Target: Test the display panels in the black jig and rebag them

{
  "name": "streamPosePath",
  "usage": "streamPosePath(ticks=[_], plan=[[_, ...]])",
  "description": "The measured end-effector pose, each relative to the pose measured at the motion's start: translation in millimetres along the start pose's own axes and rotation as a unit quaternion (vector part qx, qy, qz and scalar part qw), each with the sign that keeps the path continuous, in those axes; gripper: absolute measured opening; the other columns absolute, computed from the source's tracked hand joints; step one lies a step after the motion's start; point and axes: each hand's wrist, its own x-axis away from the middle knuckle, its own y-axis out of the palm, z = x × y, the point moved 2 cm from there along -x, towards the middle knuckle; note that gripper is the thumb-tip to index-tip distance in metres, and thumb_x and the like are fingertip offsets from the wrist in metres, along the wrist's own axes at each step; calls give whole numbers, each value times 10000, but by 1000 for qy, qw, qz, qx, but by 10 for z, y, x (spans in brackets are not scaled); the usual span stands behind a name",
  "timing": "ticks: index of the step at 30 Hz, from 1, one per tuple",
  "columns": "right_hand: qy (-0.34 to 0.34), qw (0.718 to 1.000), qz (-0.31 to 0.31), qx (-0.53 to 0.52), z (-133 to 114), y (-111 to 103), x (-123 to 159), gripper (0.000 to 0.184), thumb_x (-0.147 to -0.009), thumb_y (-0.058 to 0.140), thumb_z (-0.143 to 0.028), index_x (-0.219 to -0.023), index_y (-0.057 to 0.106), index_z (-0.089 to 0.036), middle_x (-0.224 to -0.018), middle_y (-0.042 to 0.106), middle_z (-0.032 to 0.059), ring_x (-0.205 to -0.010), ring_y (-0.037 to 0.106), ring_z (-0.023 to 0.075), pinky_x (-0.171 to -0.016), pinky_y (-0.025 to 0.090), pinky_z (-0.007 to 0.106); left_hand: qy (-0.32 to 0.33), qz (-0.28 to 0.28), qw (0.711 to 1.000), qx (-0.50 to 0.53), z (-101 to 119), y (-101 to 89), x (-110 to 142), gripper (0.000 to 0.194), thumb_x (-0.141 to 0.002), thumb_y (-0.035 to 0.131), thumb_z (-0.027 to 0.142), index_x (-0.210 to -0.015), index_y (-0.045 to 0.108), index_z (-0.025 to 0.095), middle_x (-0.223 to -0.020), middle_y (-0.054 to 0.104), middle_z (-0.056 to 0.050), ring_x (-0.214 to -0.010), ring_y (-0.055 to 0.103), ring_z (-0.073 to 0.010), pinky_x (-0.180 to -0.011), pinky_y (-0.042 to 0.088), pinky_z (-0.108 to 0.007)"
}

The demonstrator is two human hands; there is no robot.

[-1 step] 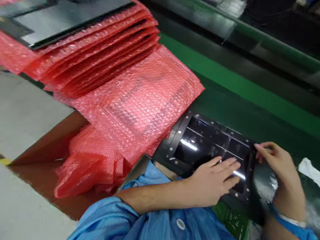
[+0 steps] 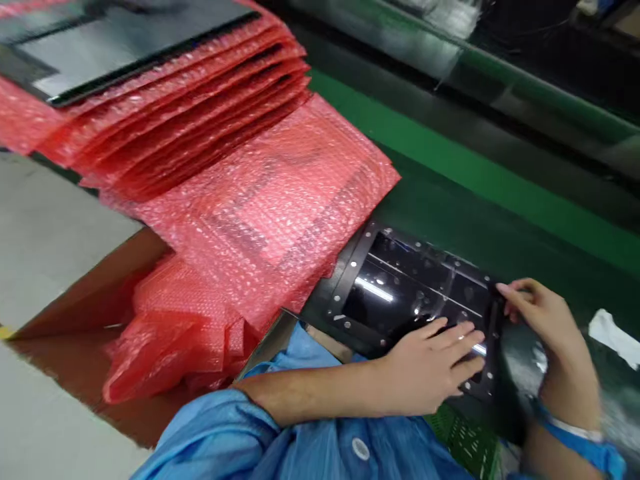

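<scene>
LH (image 2: 425, 373), RH (image 2: 545, 317) @ panel (image 2: 373, 303), axis down-R

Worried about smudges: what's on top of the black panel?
The left hand lies on the black panel, the right hand at its edge; the surface beneath them is hidden.

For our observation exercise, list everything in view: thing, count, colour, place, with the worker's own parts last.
Flat rectangular panel with silvery dots: one, black, under the left hand
Stacked bubble-wrap layers: several, red, upper left
Flat glossy panel: one, dark, atop the stack
Flat bubble-wrap packet: at least one, red, centre
Crumpled bubble wrap: count unclear, red, in the box
Open cardboard box: one, brown, lower left
Work surface: one, green, beneath the dotted panel
Crumpled scrap: one, white, far right
Perforated plastic basket: one, green, bottom
Floor: one, pale grey, left
Sleeves: two, blue, bottom
Hands: two, bare; left on the dotted panel, right at its right edge
</scene>
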Motion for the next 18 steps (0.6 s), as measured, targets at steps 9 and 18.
streamPosePath(ticks=[9,18], plan=[[11,997,-35,74,80,6,-319,674,-560,780,-769,-691,376,-245,-503,506,-7,-473,490,211,-505,317,309,46,-95,992,-68,117,112,-259,467,-967,540,387,-1365,614,154,-1537,493,-127,-1427,423,-297,-1135,328,-462],[-17,1000,20,3,-11,96,-207,529,-676,791,-604,-682,415,-232,-491,492,-21,-517,511,200,-525,312,279,-17,-105,994,-11,-232,-92,-491,450,-933,591,413,-1324,624,191,-1448,577,-132,-1334,521,-275,-1108,392,-450]])
